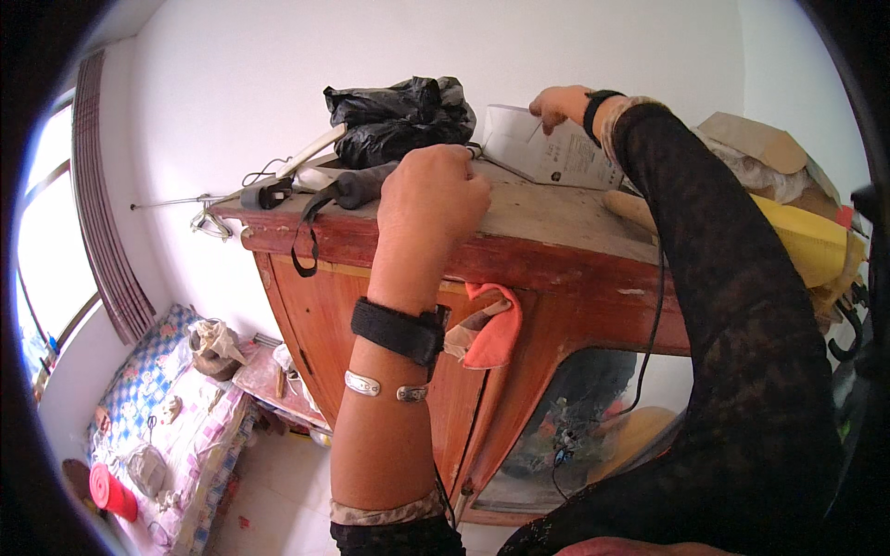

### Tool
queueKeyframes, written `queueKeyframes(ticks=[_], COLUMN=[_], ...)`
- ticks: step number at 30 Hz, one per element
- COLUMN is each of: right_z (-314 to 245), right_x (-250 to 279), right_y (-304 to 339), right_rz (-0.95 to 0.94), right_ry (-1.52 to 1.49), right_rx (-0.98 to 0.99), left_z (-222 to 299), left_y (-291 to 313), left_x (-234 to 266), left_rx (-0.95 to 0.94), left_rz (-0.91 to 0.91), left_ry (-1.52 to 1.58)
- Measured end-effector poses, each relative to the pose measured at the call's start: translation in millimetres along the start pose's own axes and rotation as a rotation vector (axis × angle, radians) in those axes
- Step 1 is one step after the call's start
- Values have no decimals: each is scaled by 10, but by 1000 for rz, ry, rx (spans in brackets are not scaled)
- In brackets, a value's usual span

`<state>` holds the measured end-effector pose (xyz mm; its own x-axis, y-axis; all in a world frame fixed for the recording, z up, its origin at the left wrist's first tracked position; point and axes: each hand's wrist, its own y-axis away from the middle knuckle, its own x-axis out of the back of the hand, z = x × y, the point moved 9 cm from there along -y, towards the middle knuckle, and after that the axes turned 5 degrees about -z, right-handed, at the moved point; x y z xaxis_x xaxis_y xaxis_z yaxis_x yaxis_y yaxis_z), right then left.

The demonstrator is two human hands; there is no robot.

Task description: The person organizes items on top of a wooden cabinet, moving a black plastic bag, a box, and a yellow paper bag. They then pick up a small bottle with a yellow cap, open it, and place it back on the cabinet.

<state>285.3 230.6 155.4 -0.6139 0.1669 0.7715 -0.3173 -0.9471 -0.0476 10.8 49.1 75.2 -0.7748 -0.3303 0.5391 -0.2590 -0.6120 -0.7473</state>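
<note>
My left hand is closed above the front edge of the cabinet top, knuckles up; its fingertips and whatever they hold are hidden. A black rolled item with a dangling strap, possibly a folded umbrella, runs up against that hand's left side. Farther back and to the right, my right hand bends its fingers down over the upper edge of a white cardboard box, seemingly gripping it. The box rests tilted on the dusty cabinet top. Behind my left hand sits a crumpled black plastic bag.
The reddish wooden cabinet has an orange cloth hanging at its door and a dark cable hanging down its front. Yellow material and brown cardboard lie at right. A bed stands lower left, near the curtain.
</note>
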Motion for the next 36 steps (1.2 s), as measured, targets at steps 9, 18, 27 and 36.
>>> queueKeyframes(ticks=[9, 18, 27, 36], right_z=[23, -3, -769, -759], right_x=[46, -153, -860, -837], right_y=[-135, -24, 301, 70], right_rz=[208, 185, 609, 365], right_ry=[-200, 11, 946, 847], right_rx=[13, 150, 629, 545], left_z=[-15, -4, 4, 21], left_y=[3, -9, -8, 10], left_x=[-5, -2, -3, 12], left_rx=[-5, -11, -35, -43], left_rz=[13, 26, 23, 50], left_ry=[5, 7, -10, -4])
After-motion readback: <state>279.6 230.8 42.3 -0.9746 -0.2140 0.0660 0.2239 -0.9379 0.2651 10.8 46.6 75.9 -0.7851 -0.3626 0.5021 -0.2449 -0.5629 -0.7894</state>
